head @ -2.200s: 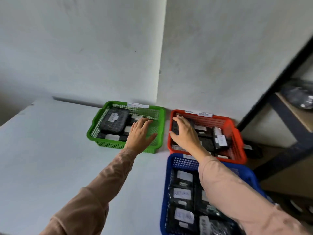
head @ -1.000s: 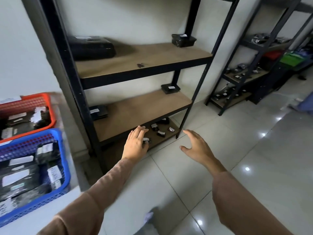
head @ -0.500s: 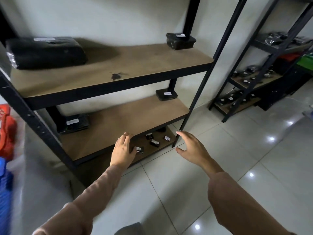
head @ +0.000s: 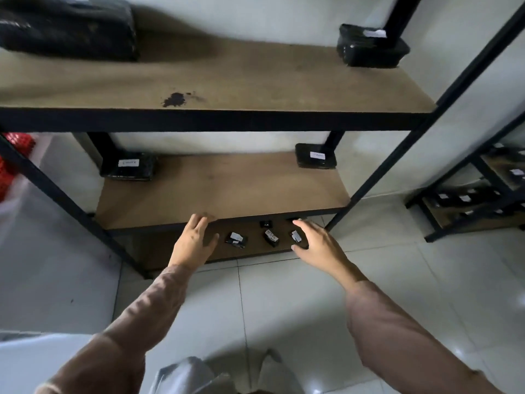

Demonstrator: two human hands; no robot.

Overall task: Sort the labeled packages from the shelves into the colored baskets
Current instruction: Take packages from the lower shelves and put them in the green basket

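Both hands, the left hand (head: 193, 243) and right hand (head: 318, 244), reach empty and spread toward small labeled packages (head: 271, 238) on the bottom shelf (head: 170, 251). Risk: knocking neighbours, or bumping the shelf above.

The middle shelf board (head: 221, 189) overhangs, seemingly leaving narrow room above the small packages (head: 235, 240).

Both hands reach out empty, palms down, toward a black-framed shelf rack (head: 377, 177) with wooden boards. The left hand (head: 193, 243) hovers at the front edge of the middle shelf (head: 221, 186); the right hand (head: 318, 243) spreads its fingers (head: 301, 223) over small labeled packages (head: 271, 237) on the bottom shelf. Larger black packages (head: 127, 166) sit at the back corners of the middle and top shelves. A red basket (head: 11, 157) shows at the left edge.
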